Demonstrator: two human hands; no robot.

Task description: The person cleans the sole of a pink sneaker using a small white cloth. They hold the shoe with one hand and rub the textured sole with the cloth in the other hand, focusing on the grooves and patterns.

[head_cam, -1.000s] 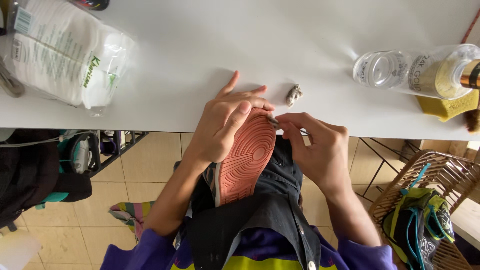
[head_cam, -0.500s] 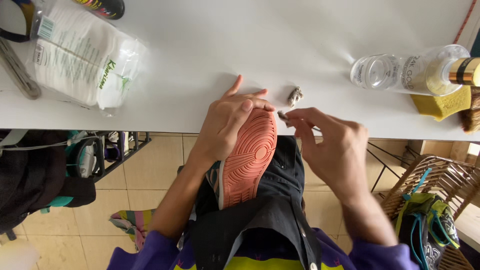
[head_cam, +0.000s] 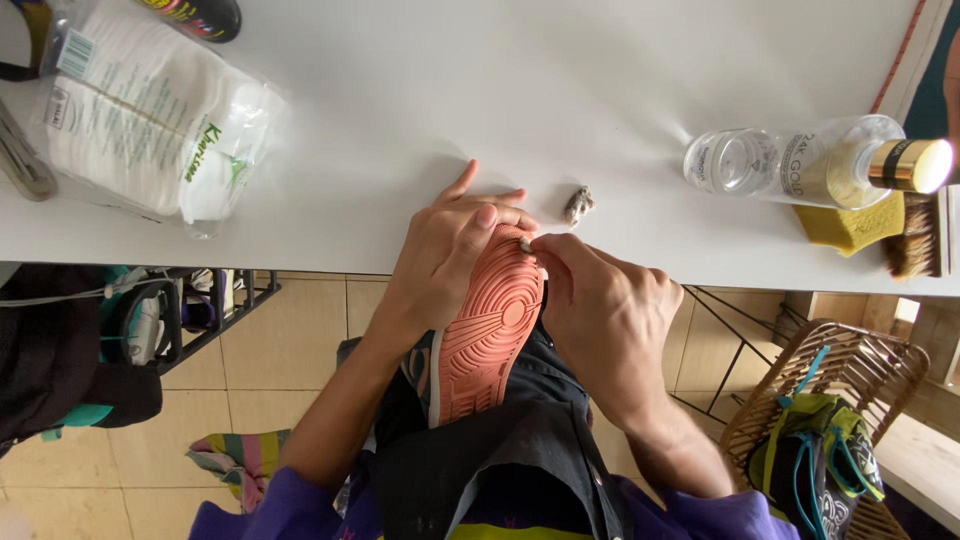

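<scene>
While perhaps pinching, right hand (head_cam: 600,320) curled.

1. A white desk (head_cam: 560,90) is filling the upper half of the frame, catching soft, even light with faint shadows.
2. Beige floor tiles (head_cam: 290,350) are showing below the desk's edge, across the lower left of the frame.
3. A black wire rack (head_cam: 215,315) is standing under the desk at the left.
4. A wicker basket (head_cam: 870,375) is sitting on the floor at the lower right, holding green and dark fabric.
5. A striped cloth (head_cam: 235,460) is lying on the tiles at the lower left.
6. Thin black metal legs (head_cam: 725,335) are slanting under the desk at the right.
</scene>
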